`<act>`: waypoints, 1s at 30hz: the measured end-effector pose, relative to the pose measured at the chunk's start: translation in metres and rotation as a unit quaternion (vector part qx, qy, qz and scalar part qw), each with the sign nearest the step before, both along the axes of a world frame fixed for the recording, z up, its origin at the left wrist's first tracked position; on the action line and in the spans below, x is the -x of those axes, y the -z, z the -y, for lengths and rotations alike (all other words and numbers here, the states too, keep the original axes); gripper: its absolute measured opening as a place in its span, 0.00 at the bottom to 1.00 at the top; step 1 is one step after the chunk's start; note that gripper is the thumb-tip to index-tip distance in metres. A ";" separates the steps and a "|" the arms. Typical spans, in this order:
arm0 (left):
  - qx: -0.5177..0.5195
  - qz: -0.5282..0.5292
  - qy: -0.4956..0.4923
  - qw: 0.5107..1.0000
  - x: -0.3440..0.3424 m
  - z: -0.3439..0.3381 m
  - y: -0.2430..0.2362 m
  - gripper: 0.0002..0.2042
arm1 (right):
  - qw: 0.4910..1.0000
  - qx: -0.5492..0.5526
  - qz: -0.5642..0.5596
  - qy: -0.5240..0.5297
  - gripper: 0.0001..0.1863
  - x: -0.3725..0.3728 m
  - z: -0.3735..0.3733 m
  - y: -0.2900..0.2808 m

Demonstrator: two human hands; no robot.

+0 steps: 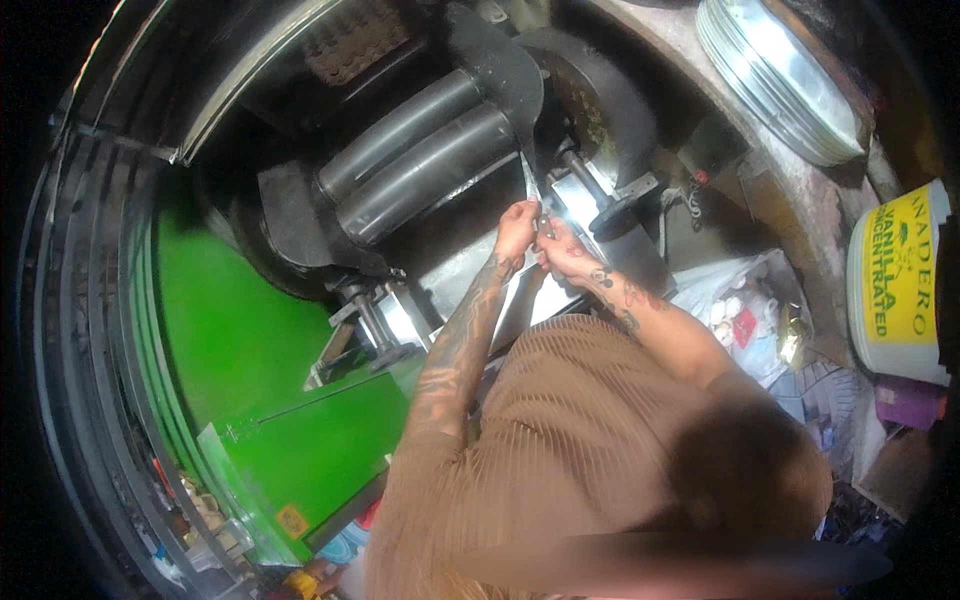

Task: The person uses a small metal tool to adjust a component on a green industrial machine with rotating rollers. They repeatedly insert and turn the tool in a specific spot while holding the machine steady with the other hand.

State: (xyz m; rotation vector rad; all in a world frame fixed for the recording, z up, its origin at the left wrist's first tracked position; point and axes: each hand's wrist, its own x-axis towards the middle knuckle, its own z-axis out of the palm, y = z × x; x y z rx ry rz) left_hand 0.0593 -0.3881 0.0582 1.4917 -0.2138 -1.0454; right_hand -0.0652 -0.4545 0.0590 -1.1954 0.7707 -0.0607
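My left hand (515, 229) and my right hand (564, 250) are close together at the right end of a roller machine's front. Both have their fingers closed around a small metal piece (543, 224), whose exact kind is hidden by the fingers. A thin, pale, pointed strip (530, 180) rises just above my hands, beside the dark side plate; whether it joins the metal piece I cannot tell. Beyond my hands lie two long dark rollers (430, 170), set side by side. A threaded adjusting screw (585, 178) with a dark round knob stands just right of my hands.
A matching screw and knob (378, 325) stand at the machine's left, above its green housing (310, 450). Stacked metal pans (785, 85) lean at the upper right. Below them are a white bucket with a yellow label (897, 285) and a plastic bag of rubbish (745, 310).
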 end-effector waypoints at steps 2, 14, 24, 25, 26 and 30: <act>0.034 -0.044 -0.021 0.998 0.005 0.026 0.003 0.17 | 0.997 0.053 -0.032 -0.038 0.20 0.001 0.027 0.003; 0.164 -0.151 -0.058 0.973 -0.017 0.058 0.038 0.13 | 0.909 0.388 -0.123 -0.089 0.32 -0.030 0.049 -0.021; 0.225 -0.263 -0.114 0.931 -0.009 0.073 0.040 0.10 | 0.869 0.422 -0.184 -0.181 0.23 -0.040 0.073 -0.044; 0.255 -0.274 -0.103 0.921 -0.010 0.075 0.041 0.10 | 0.867 0.429 -0.173 -0.184 0.23 -0.041 0.077 -0.045; 0.269 -0.291 -0.096 0.913 -0.012 0.076 0.043 0.09 | 0.865 0.439 -0.158 -0.184 0.23 -0.042 0.081 -0.046; 0.273 -0.300 -0.089 0.910 -0.016 0.077 0.050 0.09 | 0.858 0.442 -0.166 -0.203 0.23 -0.043 0.086 -0.044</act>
